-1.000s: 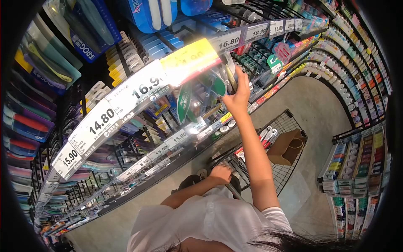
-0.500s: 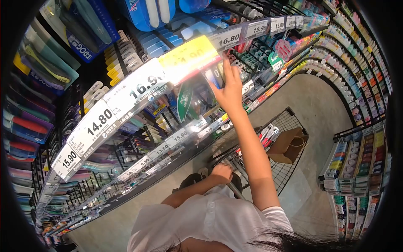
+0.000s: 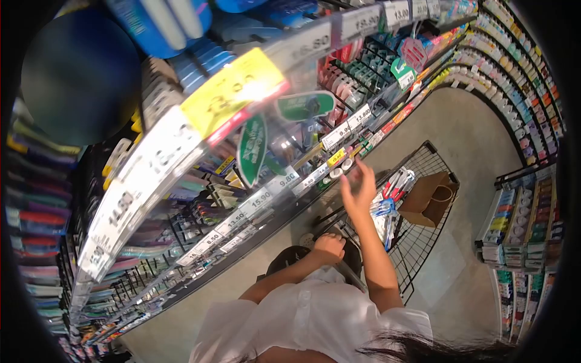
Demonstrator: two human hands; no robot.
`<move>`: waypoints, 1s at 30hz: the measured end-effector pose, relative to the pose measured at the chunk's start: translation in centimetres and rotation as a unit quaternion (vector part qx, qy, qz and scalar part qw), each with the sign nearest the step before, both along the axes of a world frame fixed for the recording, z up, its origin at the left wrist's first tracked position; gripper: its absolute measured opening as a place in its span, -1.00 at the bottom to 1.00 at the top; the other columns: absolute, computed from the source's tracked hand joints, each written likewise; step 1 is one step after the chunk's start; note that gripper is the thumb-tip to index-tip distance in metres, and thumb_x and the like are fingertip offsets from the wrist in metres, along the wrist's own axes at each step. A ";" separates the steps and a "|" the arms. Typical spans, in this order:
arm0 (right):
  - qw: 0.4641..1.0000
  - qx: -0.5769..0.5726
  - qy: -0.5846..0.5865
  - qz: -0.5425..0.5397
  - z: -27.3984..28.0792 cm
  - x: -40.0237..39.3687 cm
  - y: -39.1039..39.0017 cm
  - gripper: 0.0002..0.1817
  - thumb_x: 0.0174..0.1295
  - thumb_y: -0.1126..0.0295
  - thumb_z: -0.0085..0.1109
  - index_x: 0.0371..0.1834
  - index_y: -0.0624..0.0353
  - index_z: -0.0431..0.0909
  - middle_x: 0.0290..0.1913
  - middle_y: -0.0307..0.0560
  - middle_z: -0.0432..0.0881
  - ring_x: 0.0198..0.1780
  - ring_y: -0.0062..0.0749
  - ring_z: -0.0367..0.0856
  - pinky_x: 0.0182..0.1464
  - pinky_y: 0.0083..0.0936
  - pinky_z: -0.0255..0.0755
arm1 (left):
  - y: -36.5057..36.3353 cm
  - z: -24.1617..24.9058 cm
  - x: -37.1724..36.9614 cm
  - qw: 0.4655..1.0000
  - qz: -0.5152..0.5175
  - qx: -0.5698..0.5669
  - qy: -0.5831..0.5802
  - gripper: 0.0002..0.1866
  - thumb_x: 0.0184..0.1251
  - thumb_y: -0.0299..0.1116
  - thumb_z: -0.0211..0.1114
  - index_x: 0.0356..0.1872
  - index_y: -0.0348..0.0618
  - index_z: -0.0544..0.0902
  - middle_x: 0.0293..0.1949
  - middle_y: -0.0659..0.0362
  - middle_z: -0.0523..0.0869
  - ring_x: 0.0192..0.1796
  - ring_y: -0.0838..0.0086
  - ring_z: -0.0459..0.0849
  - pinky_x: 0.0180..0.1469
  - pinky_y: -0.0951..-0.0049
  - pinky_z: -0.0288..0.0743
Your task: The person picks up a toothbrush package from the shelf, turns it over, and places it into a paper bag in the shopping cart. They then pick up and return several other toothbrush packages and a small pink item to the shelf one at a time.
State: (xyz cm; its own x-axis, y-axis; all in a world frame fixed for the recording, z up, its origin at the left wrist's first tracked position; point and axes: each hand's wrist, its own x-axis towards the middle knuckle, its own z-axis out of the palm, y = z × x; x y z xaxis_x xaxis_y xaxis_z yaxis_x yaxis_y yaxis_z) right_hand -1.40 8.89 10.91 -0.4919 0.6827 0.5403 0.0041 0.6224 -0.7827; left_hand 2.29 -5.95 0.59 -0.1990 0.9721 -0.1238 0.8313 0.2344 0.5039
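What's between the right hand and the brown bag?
In the head view, a pile of packaged items in the wire cart lies between the right hand and the brown bag.

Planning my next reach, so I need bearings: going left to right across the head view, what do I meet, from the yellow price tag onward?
Yellow price tag → left hand → right hand → packages in the cart → brown paper bag → stocked shelf unit at lower right.
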 end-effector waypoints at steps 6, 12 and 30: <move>0.928 -0.145 -0.317 -0.133 -16.8 18.5 5.5 -0.83 0.03 0.49 0.18 -0.29 0.19 0.50 -0.59 -0.07 0.47 -0.52 -0.25 0.48 -0.41 -0.40 0.35 | 0.3 0.0 0.2 0.996 0.005 0.094 -0.009 -0.85 -0.18 -0.30 0.22 -0.55 -0.08 0.49 -0.47 0.17 0.50 -0.34 0.28 0.55 -0.25 0.29 0.45; 0.780 -0.231 -0.563 -0.147 -33.5 31.1 11.8 -0.65 -0.08 0.33 0.30 -0.21 0.20 0.51 -0.34 0.17 0.60 -0.22 -0.03 0.60 -0.14 -0.25 0.47 | 1.5 -1.1 0.3 0.985 -0.001 0.167 0.040 -0.92 -0.32 -0.36 0.15 -0.66 -0.02 0.46 -0.63 0.21 0.37 -0.61 0.37 0.41 -0.58 0.40 0.27; 0.591 -0.375 -0.676 -0.231 -49.5 31.6 18.1 -0.21 -0.17 0.20 0.40 0.13 0.21 0.19 0.08 0.05 0.41 0.17 -0.09 0.37 0.12 -0.29 0.38 | -2.3 -10.0 0.2 0.867 0.059 0.404 0.285 -0.84 -0.07 -0.31 -0.01 -0.52 -0.08 0.52 -0.57 0.15 0.53 -0.56 0.33 0.41 -0.43 0.27 0.26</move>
